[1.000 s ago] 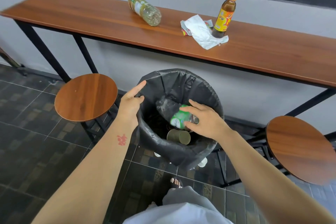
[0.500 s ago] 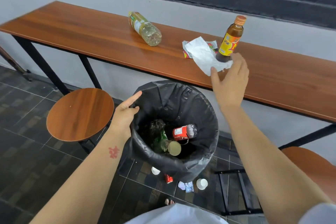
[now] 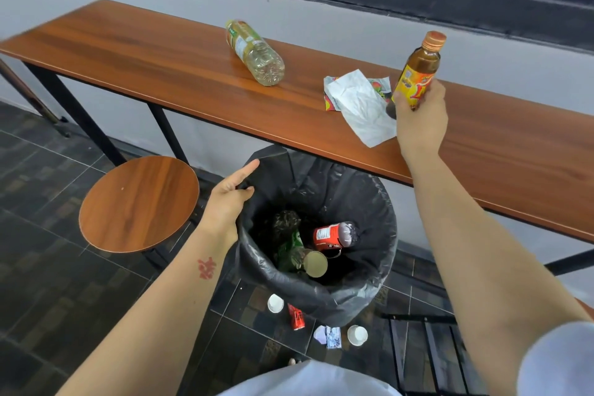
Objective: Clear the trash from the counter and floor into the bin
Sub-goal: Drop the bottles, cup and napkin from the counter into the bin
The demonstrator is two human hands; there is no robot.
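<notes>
Gripped the brown bottle (image 3: 418,74) in the right hand (image 3: 421,120), fingers curled round its lower half, cap up, over the counter (image 3: 160,74) about midway between its back and front edges. Could not tell whether the base sat on the wood or hung clear of it, hidden as it was behind the hand. Pinched the rim of the bin bag (image 3: 276,161) with the left hand (image 3: 229,199), thumb tucked inside, forefinger stretched along the fold, holding the mouth of the bin (image 3: 369,286) open just below the counter's front edge.

Judged the job well short of half done. Counted in the bin a red can (image 3: 334,236), a green bottle (image 3: 289,254) and something dark and crumpled, too dim to name.

Left on the counter: a plastic bottle (image 3: 255,53) lying on its side near the back edge, and white paper (image 3: 363,106) spread over a coloured wrapper (image 3: 379,87), reaching to the front edge, just beside the brown bottle.

Left on the floor, close against the bin's near side: two white cups (image 3: 275,303) (image 3: 357,335), a crushed can (image 3: 296,317) and a small packet (image 3: 329,332).

Reckoned the brown bottle next for the bin, a short carry down and left.
</notes>
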